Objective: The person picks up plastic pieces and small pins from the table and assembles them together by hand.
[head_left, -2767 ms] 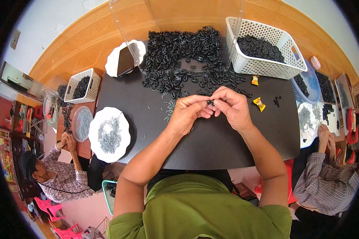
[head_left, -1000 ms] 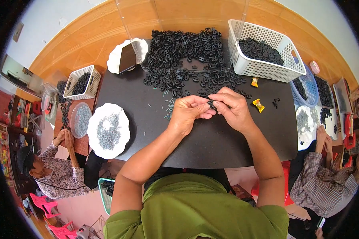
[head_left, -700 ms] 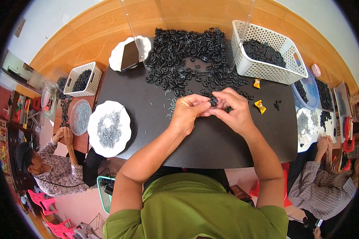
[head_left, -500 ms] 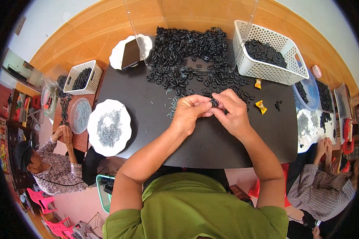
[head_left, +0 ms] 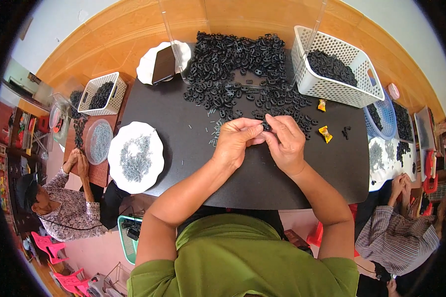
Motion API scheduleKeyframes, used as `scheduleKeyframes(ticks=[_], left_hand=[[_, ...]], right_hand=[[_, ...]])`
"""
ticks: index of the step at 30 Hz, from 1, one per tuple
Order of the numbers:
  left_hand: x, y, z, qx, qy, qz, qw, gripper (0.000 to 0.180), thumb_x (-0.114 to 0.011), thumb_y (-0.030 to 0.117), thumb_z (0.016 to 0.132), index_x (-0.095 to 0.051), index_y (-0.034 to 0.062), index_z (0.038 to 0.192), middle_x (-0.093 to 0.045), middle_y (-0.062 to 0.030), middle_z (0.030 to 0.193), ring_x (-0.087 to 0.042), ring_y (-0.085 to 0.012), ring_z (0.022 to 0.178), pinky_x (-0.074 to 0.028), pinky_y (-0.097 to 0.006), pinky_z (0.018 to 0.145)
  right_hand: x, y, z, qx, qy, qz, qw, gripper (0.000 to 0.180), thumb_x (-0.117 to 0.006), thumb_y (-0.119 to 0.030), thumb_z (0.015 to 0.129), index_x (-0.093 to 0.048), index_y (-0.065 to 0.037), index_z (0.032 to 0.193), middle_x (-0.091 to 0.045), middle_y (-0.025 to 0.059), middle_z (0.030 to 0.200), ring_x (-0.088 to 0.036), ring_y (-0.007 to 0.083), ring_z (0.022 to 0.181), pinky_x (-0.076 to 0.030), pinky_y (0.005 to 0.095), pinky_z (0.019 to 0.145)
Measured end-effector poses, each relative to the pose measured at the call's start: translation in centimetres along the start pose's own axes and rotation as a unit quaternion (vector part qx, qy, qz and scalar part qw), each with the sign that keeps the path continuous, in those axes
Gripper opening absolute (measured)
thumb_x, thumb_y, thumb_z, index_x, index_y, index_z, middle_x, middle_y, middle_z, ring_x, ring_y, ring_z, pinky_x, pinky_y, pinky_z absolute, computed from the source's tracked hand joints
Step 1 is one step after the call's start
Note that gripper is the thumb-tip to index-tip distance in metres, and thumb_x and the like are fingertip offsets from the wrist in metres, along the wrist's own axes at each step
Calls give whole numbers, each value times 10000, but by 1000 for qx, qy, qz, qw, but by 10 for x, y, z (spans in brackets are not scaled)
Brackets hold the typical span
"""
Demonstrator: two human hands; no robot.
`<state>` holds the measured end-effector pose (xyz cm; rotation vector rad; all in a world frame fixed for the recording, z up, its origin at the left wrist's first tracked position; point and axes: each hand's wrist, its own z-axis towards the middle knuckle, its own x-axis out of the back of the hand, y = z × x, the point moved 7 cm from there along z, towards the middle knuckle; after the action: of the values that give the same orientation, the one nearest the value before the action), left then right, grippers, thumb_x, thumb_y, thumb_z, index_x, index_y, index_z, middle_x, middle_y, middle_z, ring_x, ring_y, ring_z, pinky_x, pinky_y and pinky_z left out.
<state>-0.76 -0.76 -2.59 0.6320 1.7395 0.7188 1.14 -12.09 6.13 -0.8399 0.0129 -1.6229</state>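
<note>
A small black plastic piece with holes is held over the middle of the dark table. My left hand pinches it between thumb and forefinger, with the other fingers curled beneath. Against its right side press the thumb and fingertips of my right hand, fingers close together and pointing away from me. Just beyond both hands spreads a large heap of similar black pieces. Small grey metal pins lie loose beside my left hand. More pins fill the middle of a white scalloped plate.
At the back right stands a white perforated basket of black pieces. Two yellow-wrapped sweets lie right of my hands. A phone rests on another white plate. Co-workers sit at the left and right.
My right hand's fingers have straightened somewhat and shifted slightly left around the piece. My left hand keeps its pinch almost unmoved. The view has shifted slightly.
</note>
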Motion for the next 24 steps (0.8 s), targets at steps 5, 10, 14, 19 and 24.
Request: scheduleKeyframes(ticks=[5, 10, 14, 19, 24], left_hand=[[0, 2, -1, -6, 1, -2, 1000, 66, -609, 24, 779, -617, 9, 842, -629, -76, 754, -610, -151, 656, -528, -293, 627], [-1, 3, 1, -19, -7, 14, 1000, 78, -617, 31, 775, -620, 15, 851, -627, -73, 746, -604, -145, 651, -525, -284, 616], [-3, 8, 0, -25, -11, 19, 999, 78, -629, 21, 767, -620, 0, 842, -630, -80, 747, -617, -140, 644, -522, -236, 584], [-11, 13, -2, -43, -34, 82, 995, 91, -612, 18, 775, -619, -17, 858, -638, -111, 789, -645, -219, 707, -536, -290, 627], [-11, 9, -2, -39, -39, 74, 996, 91, -611, 5, 771, -616, -25, 857, -637, -119, 789, -645, -231, 707, -542, -292, 631]], right_hand=[[0, 4, 1, -26, -11, 32, 999, 392, -669, 55, 584, -578, 21, 964, -545, 119, 823, -559, 231, 668, -470, 296, 570], [0, 8, 1, -21, -24, 51, 998, 414, -686, 66, 608, -576, 6, 1003, -554, 98, 845, -523, 147, 629, -441, 241, 558], [0, 17, 6, -77, -51, 154, 984, 318, -665, 46, 660, -588, 7, 966, -550, 81, 829, -528, 132, 645, -440, 232, 569], [-6, 44, -4, -206, -57, 326, 921, 52, -598, -3, 771, -574, 16, 813, -522, 42, 742, -491, 83, 613, -396, 208, 530], [-5, 42, -6, -222, -55, 268, 936, 62, -567, 3, 785, -532, 11, 735, -497, 18, 667, -456, 64, 566, -364, 202, 499]])
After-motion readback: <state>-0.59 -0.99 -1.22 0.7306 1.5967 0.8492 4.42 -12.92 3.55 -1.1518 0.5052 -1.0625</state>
